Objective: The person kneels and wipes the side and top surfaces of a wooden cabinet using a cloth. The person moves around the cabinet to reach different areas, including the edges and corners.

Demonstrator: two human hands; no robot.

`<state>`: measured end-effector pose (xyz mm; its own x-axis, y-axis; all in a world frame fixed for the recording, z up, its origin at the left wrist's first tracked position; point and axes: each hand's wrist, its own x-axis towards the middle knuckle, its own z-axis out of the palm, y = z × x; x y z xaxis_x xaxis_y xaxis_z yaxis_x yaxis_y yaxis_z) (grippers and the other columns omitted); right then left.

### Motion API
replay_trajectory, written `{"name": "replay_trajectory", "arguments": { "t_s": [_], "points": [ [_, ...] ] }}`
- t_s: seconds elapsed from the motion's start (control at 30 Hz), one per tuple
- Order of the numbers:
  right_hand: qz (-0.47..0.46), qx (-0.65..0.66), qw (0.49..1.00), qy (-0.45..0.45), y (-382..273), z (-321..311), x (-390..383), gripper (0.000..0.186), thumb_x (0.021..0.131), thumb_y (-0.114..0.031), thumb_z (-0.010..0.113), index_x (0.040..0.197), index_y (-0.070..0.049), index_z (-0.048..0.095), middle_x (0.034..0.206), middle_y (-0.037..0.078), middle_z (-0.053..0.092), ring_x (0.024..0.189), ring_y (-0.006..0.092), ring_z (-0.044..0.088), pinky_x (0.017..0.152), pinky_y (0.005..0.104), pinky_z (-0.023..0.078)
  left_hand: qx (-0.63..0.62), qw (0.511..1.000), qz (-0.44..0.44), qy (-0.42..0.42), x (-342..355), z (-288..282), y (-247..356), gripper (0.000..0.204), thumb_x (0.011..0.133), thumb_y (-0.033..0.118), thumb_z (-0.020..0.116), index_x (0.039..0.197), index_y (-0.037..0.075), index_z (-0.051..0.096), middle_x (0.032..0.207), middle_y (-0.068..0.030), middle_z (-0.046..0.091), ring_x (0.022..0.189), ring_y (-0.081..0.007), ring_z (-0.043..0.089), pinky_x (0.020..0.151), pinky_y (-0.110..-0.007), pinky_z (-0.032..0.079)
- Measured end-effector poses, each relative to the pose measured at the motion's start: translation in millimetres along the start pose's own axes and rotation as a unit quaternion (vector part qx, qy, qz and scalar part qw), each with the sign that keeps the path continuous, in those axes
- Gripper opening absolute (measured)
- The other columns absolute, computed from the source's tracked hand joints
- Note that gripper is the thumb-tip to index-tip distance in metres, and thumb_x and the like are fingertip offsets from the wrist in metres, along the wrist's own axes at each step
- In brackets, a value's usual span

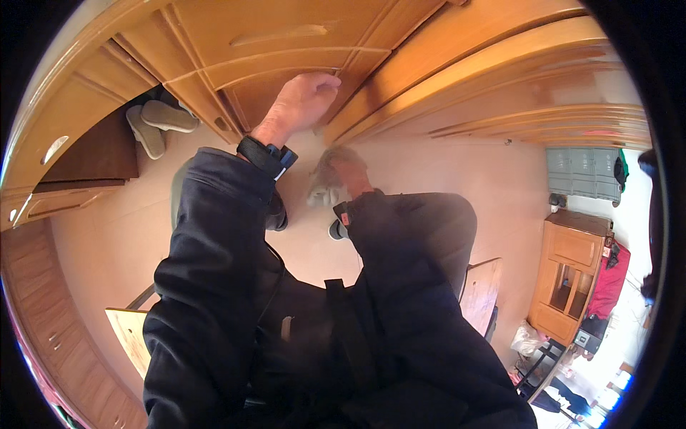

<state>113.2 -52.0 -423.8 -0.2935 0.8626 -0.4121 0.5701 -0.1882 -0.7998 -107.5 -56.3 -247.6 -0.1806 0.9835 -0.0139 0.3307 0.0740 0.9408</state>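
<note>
My left hand [304, 104] is raised against the lower door [261, 96] of an orange-brown wooden cabinet, at the door's right side. Its fingers are curled; what they grip, if anything, is hidden. A black band with a small blue and black device circles that wrist. Lower and to the right, my right hand [351, 179] is smeared by motion above the floor. Around its fingers shows a pale grey, crumpled cloth [324, 193], also blurred. My dark sleeves reach up from the lower edge, and one shoe [337, 229] shows just below the right hand.
A pair of pale slippers [161, 125] lies by the cabinet's open recess at left. A long wooden panel [471, 79] runs across the upper right. Wooden boards [128, 336] stand low on both sides of me. A small wooden cupboard [568, 247] is at far right.
</note>
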Motion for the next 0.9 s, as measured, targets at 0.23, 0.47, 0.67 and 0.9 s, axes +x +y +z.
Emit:
{"name": "replay_trajectory", "arguments": {
  "t_s": [0.23, 0.47, 0.67, 0.9],
  "points": [
    [-0.092, -0.05, 0.99, -0.091, -6.5, 14.1, -4.7, 0.038, 0.083, -0.029, 0.063, 0.111, -0.004, 0.069, 0.102, 0.018, 0.072, 0.1, 0.0306, 0.067, 0.088, 0.037, 0.05, 0.069, 0.997, -0.021, -0.007, 7.7, 8.0, -29.5, 0.033, 0.094, 0.025, 0.06, 0.122, 0.007, 0.068, 0.095, -0.0059, 0.07, 0.086, -0.0153, 0.065, 0.077, -0.031, 0.055],
    [-0.13, -0.304, 0.921, -0.207, -105.4, -49.5, 0.1, 0.037, 0.081, -0.029, 0.061, 0.108, -0.005, 0.068, 0.1, 0.022, 0.07, 0.097, 0.0344, 0.067, 0.083, 0.0408, 0.052, 0.103, 0.973, -0.142, -0.149, -2.6, 36.3, -42.8, 0.043, 0.096, 0.042, 0.055, 0.126, 0.013, 0.066, 0.114, -0.008, 0.069, 0.104, -0.0258, 0.066, 0.088, -0.041, 0.054],
    [-0.147, -0.234, 0.936, -0.216, -148.6, -100.8, -32.1, 0.033, 0.082, -0.02, 0.065, 0.112, -0.004, 0.066, 0.097, 0.017, 0.071, 0.091, 0.0283, 0.068, 0.08, 0.0382, 0.053, -0.362, 0.859, -0.296, -0.207, -49.4, 69.2, -28.4, 0.057, 0.101, 0.052, 0.044, 0.143, 0.014, 0.045, 0.138, -0.0082, 0.052, 0.12, -0.0292, 0.057, 0.093, -0.052, 0.052],
    [-0.09, -0.271, 0.921, -0.263, -131.2, -111.0, -60.7, 0.04, 0.085, -0.032, 0.065, 0.108, 0.0, 0.066, 0.088, 0.016, 0.07, 0.077, 0.0234, 0.065, 0.071, 0.0363, 0.05, -0.447, 0.871, -0.156, -0.131, -78.5, 152.4, -72.0, 0.039, 0.103, 0.038, 0.041, 0.128, 0.011, 0.054, 0.121, -0.0079, 0.062, 0.109, -0.0232, 0.062, 0.095, -0.046, 0.053]
  ]
}}
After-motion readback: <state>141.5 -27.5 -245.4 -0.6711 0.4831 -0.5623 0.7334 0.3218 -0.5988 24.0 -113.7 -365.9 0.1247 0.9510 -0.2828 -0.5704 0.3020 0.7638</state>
